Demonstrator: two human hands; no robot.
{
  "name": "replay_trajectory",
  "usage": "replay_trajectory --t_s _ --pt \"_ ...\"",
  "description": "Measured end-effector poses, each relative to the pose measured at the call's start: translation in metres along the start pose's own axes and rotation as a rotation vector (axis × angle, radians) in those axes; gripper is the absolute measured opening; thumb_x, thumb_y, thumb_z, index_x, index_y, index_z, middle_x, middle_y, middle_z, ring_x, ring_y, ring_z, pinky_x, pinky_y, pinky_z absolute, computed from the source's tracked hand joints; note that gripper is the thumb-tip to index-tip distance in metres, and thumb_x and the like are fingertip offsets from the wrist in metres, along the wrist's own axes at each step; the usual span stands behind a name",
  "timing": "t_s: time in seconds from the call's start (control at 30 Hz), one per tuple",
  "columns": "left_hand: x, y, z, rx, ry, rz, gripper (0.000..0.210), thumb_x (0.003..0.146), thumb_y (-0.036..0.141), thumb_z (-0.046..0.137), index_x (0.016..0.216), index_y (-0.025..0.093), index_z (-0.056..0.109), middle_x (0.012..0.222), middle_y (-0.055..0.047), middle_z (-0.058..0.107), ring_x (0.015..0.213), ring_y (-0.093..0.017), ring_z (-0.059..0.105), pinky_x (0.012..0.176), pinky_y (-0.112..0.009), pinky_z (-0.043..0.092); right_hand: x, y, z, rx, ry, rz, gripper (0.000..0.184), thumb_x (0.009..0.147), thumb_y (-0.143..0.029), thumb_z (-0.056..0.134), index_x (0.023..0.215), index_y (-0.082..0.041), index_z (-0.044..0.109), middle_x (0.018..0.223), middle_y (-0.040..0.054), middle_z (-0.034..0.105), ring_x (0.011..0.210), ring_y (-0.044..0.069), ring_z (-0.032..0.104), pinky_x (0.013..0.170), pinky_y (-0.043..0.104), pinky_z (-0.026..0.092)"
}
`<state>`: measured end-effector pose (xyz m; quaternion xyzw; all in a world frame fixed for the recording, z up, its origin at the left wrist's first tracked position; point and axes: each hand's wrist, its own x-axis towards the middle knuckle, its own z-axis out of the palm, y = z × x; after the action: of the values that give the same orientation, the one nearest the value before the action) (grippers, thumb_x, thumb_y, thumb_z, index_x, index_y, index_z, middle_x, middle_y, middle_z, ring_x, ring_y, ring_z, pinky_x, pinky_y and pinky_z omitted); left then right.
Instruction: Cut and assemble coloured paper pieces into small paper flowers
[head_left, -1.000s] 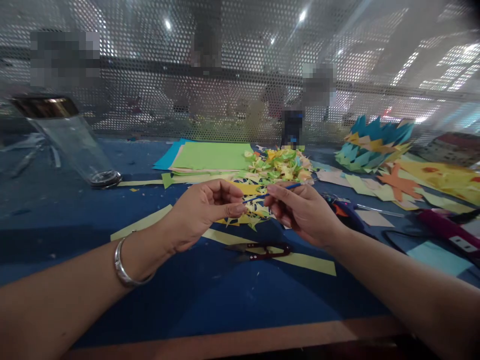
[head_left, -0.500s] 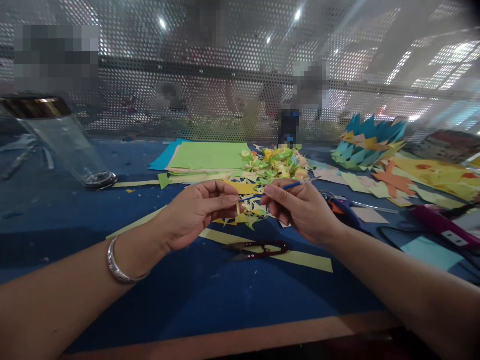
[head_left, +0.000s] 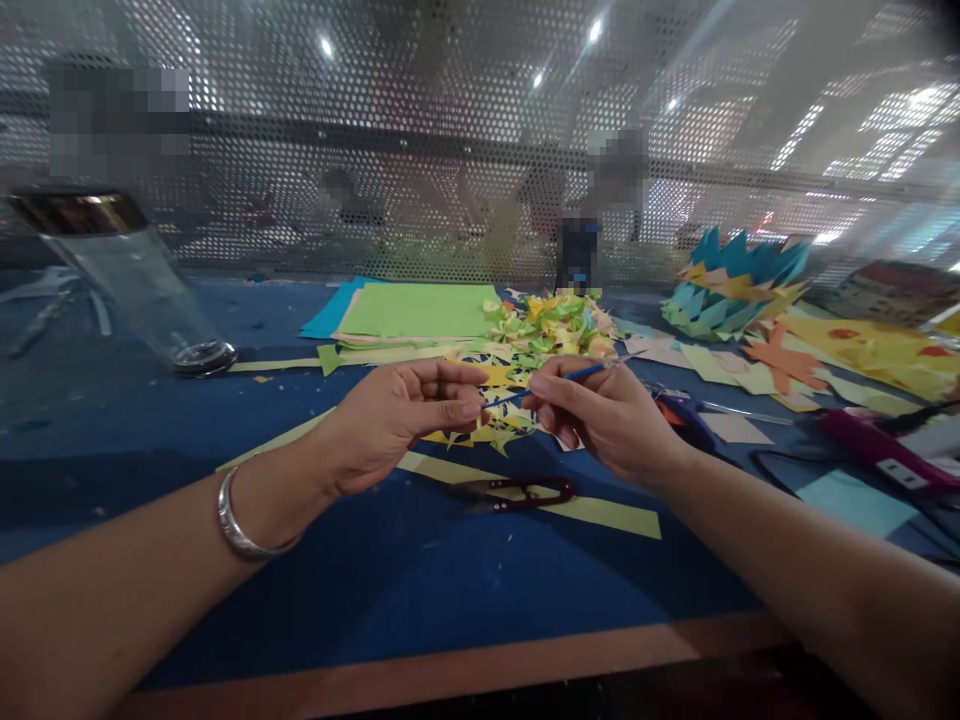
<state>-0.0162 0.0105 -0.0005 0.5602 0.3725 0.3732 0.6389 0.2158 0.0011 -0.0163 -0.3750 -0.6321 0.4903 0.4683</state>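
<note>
With thumb and fingers pinched, my right hand (head_left: 600, 410) holds a thin blue stick (head_left: 585, 372) with a pale, pointed far end. Its other end reaches the fingertips of my left hand (head_left: 390, 425). There, thumb and forefinger are closed on a small yellow paper strip, mostly hidden by the fingers. Both hands are above the table, in front of cut yellow and green paper pieces (head_left: 502, 438). Below them, dark red thread snips (head_left: 536, 490) lie across a long pale yellow strip (head_left: 615, 517).
A glass bottle (head_left: 142, 290) stands left. Behind my hands are stacked coloured sheets (head_left: 427, 310) and a pile of curled paper flowers (head_left: 559, 325). To the right are a zigzag paper crown (head_left: 739, 285), a purple glue gun (head_left: 877, 450) with its cable, and loose paper.
The short yellow strip at my left fingertips shows less than before. My left fingers have shifted slightly, and the blue stick's near end still meets them. My right hand keeps its grip.
</note>
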Motion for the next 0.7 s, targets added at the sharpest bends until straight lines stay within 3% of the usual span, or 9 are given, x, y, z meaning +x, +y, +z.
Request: replay_trajectory --t_s 0.7 --pt "0.0002 -0.0010 0.0018 -0.014 0.020 0.017 0.041 0.069 0.010 0.084 0.107 0.017 0.072 0.091 -0.002 0.067 0.086 -0.012 0.061 0.080 -0.023 0.049 -0.0013 -0.0003 -0.0004 -0.042 -0.040 0.019 0.027 0.089 -0.043 0.070 0.078 -0.018 0.070 0.059 -0.0029 0.059 0.043 0.005 0.048 0.039 0.019 0.033"
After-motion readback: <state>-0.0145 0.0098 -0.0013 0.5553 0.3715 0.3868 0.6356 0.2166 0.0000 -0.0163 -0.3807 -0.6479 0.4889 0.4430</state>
